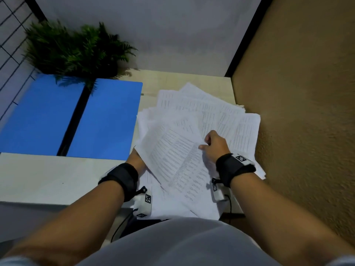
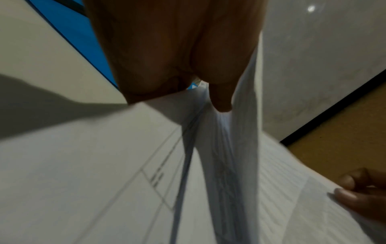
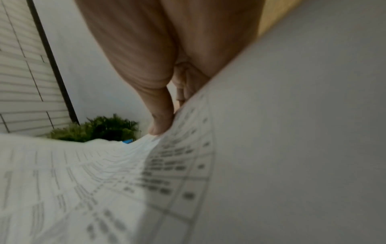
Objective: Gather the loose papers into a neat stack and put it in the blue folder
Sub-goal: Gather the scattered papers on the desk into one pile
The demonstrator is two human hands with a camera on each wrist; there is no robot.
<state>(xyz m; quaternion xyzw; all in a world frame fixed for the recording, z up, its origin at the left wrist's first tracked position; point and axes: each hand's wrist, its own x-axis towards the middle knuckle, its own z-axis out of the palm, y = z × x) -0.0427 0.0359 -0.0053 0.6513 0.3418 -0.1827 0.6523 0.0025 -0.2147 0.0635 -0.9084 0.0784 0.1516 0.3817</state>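
Several loose printed papers [image 1: 182, 150] lie fanned across the right side of the desk. My left hand [image 1: 135, 160] is slid under their left edge, its fingers hidden by the sheets. In the left wrist view its thumb [image 2: 221, 100] is tucked in among the papers [image 2: 104, 165], so it grips a bundle. My right hand [image 1: 206, 143] pinches the top sheets near their middle. In the right wrist view its thumb [image 3: 162, 120] presses on a curled-up printed sheet [image 3: 125, 173]. The blue folder [image 1: 107, 120] lies open and flat to the left, a black spine down its middle.
A green fern [image 1: 76, 52] stands behind the folder and overhangs its top edge. A brown textured wall [image 1: 297, 112] bounds the desk [image 1: 48, 175] on the right, right by the papers. A wire grid [image 1: 11, 35] hangs at far left. Bare desktop lies below the folder.
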